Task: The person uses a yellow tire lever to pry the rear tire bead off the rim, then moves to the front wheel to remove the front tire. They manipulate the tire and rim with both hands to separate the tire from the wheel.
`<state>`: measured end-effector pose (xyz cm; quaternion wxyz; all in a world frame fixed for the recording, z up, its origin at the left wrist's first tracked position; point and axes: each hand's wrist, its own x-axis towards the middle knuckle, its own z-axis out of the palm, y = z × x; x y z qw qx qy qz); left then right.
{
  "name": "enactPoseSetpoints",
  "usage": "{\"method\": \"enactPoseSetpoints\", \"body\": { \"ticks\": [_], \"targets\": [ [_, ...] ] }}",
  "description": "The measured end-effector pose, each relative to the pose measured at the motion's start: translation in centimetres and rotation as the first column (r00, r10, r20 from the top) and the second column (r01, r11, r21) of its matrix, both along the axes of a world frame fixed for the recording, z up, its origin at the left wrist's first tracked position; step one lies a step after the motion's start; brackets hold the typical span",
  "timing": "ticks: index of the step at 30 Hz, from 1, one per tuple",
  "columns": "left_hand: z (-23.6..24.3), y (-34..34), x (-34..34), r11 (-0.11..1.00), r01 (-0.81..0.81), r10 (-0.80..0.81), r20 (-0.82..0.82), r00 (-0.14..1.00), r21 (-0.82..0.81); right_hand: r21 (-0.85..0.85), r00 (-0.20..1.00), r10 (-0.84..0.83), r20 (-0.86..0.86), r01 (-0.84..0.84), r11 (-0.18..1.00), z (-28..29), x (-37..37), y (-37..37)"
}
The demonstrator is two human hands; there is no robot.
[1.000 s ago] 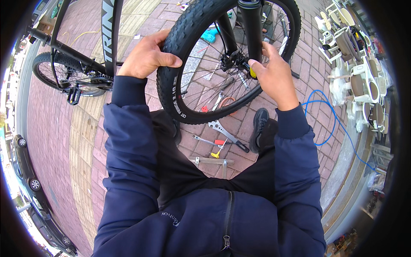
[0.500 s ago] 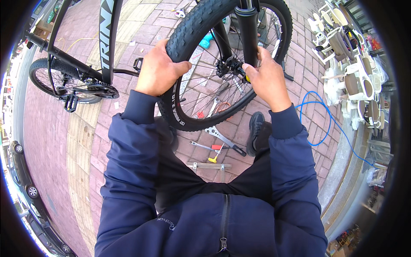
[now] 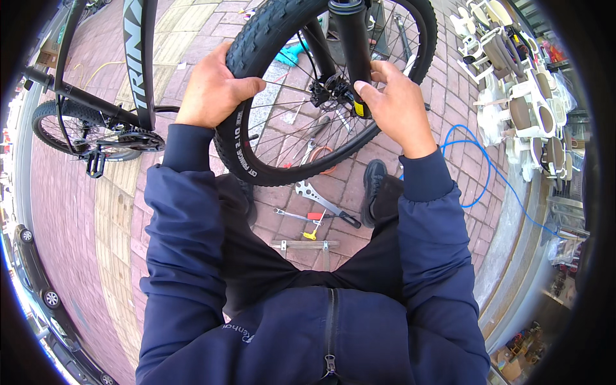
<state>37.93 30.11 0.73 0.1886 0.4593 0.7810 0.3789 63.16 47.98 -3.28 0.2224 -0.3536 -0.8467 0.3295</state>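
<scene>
A bicycle's front wheel with a knobbly black tyre point(image 3: 247, 48) stands in front of me, set between the legs of a black fork point(image 3: 351, 48). My left hand point(image 3: 208, 90) is closed round the left side of the tyre, thumb on the near side. My right hand point(image 3: 396, 106) grips the lower end of the right fork leg by the wheel hub point(image 3: 328, 95). Its thumb presses on the leg above a yellow label point(image 3: 360, 110), and its other fingertips are partly hidden behind the leg. The black bicycle frame point(image 3: 138, 64) extends to the far left.
On the brick paving between my feet lie a flat silver wrench point(image 3: 311, 191), a smaller spanner point(image 3: 289, 213) and a yellow-handled tool point(image 3: 311, 235). A blue hose point(image 3: 491, 163) curls at right, near stacked white-and-brown child seats point(image 3: 529, 102). Parked cars point(image 3: 38, 276) stand far left.
The wheel, fork and frame have shifted left and slightly up in view, with both hands still on them. More of the yellow label now shows below my right thumb.
</scene>
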Motion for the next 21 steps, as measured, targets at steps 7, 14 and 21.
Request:
{"method": "enactPoseSetpoints", "body": {
  "ticks": [7,14,21],
  "targets": [
    [0.5,-0.2,0.2,0.999,0.007,-0.009,-0.076,0.997,-0.033,-0.043,0.998,0.068,0.004,-0.068,0.997,0.1,0.5,0.0],
    [0.8,-0.8,0.7,0.998,-0.018,0.011,-0.114,0.993,-0.062,0.031,0.994,0.106,0.024,-0.107,0.994,-0.6,0.4,0.0],
    [1.4,-1.0,1.4,0.989,-0.097,0.083,-0.128,0.988,-0.109,0.085,0.994,0.107,0.030,-0.109,0.990,-0.9,0.1,-0.1]
  ]
}}
